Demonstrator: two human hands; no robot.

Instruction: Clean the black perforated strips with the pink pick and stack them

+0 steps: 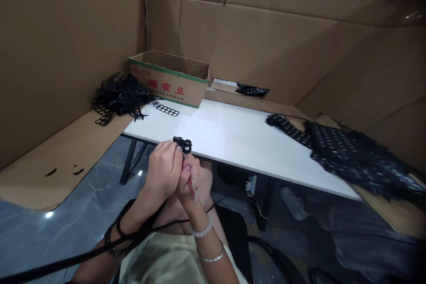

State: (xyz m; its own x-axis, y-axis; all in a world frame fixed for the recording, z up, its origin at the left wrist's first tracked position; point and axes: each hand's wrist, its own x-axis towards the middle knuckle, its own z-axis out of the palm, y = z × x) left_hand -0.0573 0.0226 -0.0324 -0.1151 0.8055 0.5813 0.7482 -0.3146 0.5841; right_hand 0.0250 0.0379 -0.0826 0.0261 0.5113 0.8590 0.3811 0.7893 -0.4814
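At the near edge of the white table, my left hand (163,164) is closed around a small black piece with round holes (183,143), whose end sticks out past the fingers. Close beside it, my right hand (192,175) is closed on a thin tool with a reddish handle (191,190). The tool's narrow pale shaft points up toward the black piece. Fingers hide its tip, so whether it touches the piece I cannot tell.
A heap of black perforated strips (121,95) lies left, beside an open cardboard box (173,80) on the white table (219,126). More black perforated material (353,151) covers the right end. Tall cardboard walls (266,35) enclose the table. A black cord (83,255) crosses my left arm.
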